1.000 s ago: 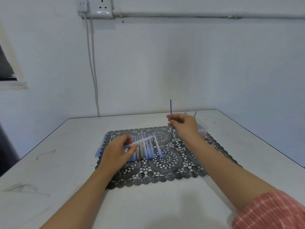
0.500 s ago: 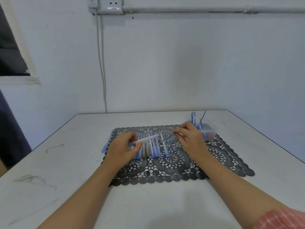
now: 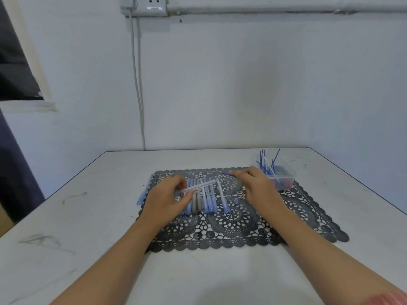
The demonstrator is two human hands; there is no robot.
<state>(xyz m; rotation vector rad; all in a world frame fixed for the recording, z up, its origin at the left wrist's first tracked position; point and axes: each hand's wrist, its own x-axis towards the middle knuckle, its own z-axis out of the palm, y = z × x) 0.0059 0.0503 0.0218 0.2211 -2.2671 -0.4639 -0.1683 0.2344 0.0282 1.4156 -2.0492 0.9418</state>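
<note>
A clear plastic tub (image 3: 283, 177) stands at the far right corner of the mat. It holds a loose sheaf of thin blue refills (image 3: 263, 161), upright or leaning against the rim, with one white rod among them. Something red (image 3: 287, 184) lies at its bottom, too blurred to name.

The left hand (image 3: 167, 199) has its fingers curled round a clear pen barrel (image 3: 198, 187) and holds it tilted above the mat, far end higher and pointing right. The right hand (image 3: 257, 188) pinches a single blue refill (image 3: 228, 174) between thumb and fingertips. The refill's free tip points left and lies near the barrel's far end; whether they touch cannot be told.

A row of pale blue pen barrels (image 3: 209, 201) lies side by side on the mat under the held barrel, with one or two grey ones among them. The left hand hides the row's left part. One more blue pen (image 3: 144, 192) lies at the mat's left edge.

The black placemat (image 3: 308, 216) is openwork lace with a scalloped border. The table (image 3: 88, 216) is a smooth white surface with grey scuffs. On the wall behind are a socket (image 3: 152, 5) and a hanging cable (image 3: 137, 84).
</note>
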